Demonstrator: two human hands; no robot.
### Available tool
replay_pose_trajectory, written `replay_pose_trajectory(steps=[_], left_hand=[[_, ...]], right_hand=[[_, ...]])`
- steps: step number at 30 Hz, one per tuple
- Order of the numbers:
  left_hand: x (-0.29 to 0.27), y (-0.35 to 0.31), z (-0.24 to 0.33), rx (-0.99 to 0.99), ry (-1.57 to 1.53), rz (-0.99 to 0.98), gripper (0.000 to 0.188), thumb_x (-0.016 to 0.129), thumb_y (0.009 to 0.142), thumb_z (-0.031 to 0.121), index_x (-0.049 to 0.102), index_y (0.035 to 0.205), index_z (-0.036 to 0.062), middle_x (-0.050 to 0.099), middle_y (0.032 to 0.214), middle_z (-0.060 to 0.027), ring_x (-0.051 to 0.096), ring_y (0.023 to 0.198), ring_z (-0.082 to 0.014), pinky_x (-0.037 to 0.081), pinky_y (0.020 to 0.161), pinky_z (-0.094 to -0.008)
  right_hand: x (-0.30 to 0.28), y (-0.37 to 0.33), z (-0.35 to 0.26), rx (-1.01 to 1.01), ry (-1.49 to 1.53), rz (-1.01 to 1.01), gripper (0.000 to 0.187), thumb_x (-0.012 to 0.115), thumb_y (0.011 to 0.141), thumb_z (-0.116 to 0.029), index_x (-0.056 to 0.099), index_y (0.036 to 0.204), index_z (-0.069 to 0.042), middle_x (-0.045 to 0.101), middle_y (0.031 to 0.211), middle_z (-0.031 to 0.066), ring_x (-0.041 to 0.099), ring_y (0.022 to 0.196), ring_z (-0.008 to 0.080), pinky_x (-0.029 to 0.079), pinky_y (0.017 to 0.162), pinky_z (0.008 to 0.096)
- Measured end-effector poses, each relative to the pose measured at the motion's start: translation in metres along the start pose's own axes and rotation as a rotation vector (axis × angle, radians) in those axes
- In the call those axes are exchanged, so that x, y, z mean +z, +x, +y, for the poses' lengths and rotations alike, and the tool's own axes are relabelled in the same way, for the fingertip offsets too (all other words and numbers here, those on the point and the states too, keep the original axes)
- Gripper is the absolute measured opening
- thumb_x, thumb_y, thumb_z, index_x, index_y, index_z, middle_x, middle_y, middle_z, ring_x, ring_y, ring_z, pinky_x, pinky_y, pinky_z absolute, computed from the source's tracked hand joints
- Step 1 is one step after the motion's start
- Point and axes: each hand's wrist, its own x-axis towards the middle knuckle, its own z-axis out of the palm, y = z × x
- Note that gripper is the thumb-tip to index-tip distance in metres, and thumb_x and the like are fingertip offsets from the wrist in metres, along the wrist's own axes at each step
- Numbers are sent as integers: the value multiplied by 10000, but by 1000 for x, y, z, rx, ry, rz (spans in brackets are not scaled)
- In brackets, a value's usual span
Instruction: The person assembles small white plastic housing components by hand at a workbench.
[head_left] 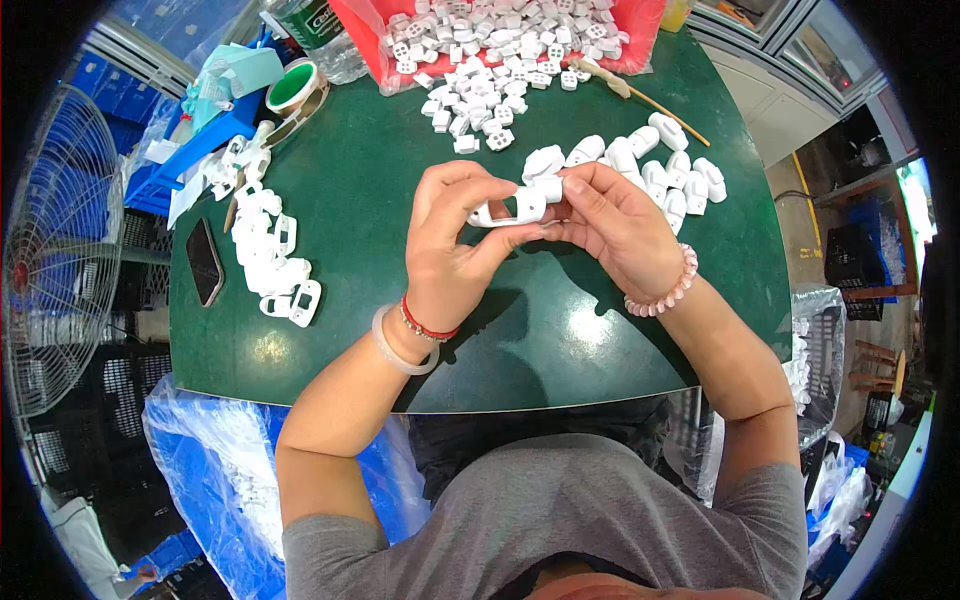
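Above the middle of the green table, my left hand [450,235] grips a white plastic housing [503,221] with an open cut-out, its fingers and thumb closed round the left end. My right hand [622,228] is closed at the other end, thumb and fingertips pinching a small white plastic piece [546,188] that touches the housing. Whether the two are joined, I cannot tell. Just beyond my right hand lies a group of rounded white plastic parts [655,180]. A row of white open-framed housings [277,250] runs along the table's left side.
A red bin [375,50] full of small white blocks stands at the far edge, with a loose heap of blocks [470,105] before it. Also around are a thin stick [670,118], a phone [204,262], a tape roll [292,88], a blue tray [155,185] and a fan [60,250].
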Motion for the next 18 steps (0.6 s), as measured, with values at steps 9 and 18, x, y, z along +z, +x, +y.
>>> replay_pose_trajectory(steps=[9, 18], left_hand=[[5, -5, 1, -184, -316, 27, 471, 764, 595, -31, 482, 970, 11, 437, 1000, -81, 505, 801, -114, 455, 697, -229], [5, -7, -8, -60, -99, -67, 429, 736, 625, -50, 492, 971, 16, 472, 1030, -101, 529, 860, -142, 463, 737, -244]], right_hand=[[2, -3, 10, 67, 20, -47, 195, 484, 907, -186, 494, 985, -8, 556, 926, 69, 561, 833, 126, 472, 781, 268], [5, -5, 10, 88, 68, -39, 202, 494, 899, -185, 525, 986, -6, 573, 963, 74, 565, 874, 129, 473, 805, 268]])
